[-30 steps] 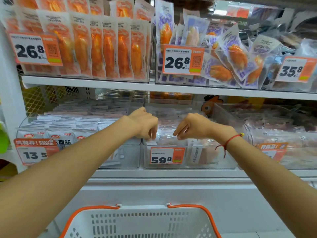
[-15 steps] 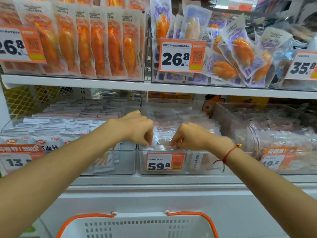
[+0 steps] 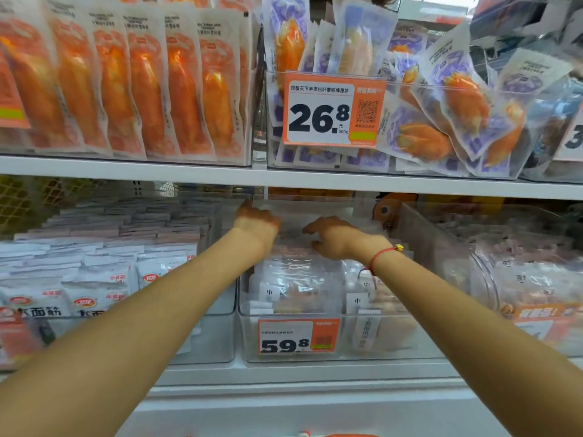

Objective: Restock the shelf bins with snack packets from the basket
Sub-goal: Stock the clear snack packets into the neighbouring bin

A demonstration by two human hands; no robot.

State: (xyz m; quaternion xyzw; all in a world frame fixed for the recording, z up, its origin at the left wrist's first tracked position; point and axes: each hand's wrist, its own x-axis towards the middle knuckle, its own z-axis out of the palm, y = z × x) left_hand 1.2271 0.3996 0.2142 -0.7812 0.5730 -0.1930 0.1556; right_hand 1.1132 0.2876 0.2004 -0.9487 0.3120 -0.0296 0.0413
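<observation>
Over the middle clear bin [image 3: 249, 335] on the lower shelf, both my arms reach in. My left hand [image 3: 257, 220] is far back above the snack packets [image 3: 296, 285]; its fingers point away from me and I cannot tell whether they grip anything. My right hand [image 3: 339, 236] rests on the packet tops, fingers curled down onto them, the thumb side towards the left hand; whether it pinches a packet I cannot tell. A red cord [image 3: 380, 255] circles my right wrist. An orange 59.8 price tag [image 3: 298, 335] fronts the bin. Only the basket's orange handle [image 3: 350, 435] shows at the bottom edge.
</observation>
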